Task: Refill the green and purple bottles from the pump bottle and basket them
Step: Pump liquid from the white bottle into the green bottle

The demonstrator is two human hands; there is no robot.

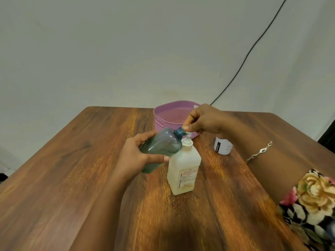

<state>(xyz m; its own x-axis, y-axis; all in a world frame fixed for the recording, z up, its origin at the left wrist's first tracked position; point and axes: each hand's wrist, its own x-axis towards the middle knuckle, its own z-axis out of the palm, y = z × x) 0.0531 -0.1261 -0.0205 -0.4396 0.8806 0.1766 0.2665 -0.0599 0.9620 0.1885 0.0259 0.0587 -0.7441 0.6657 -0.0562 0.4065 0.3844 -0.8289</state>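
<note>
Head view: L hand [135, 156] has its grip wrapped round the green bottle [160, 145], held tilted w/ neck up-right, right over the pump bottle [183, 171], which stands upright mid-surface [72, 178]. R hand [204, 120] grip pinches a small white piece [187, 122] at the green bottle's mouth. Purple basket [163, 115] sits behind; a pale bottle [223, 146] stands apart, to the right.

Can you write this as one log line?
left hand: holds green bottle tilted | mouth: by pump bottle nozzle | right hand: at mouth
</note>
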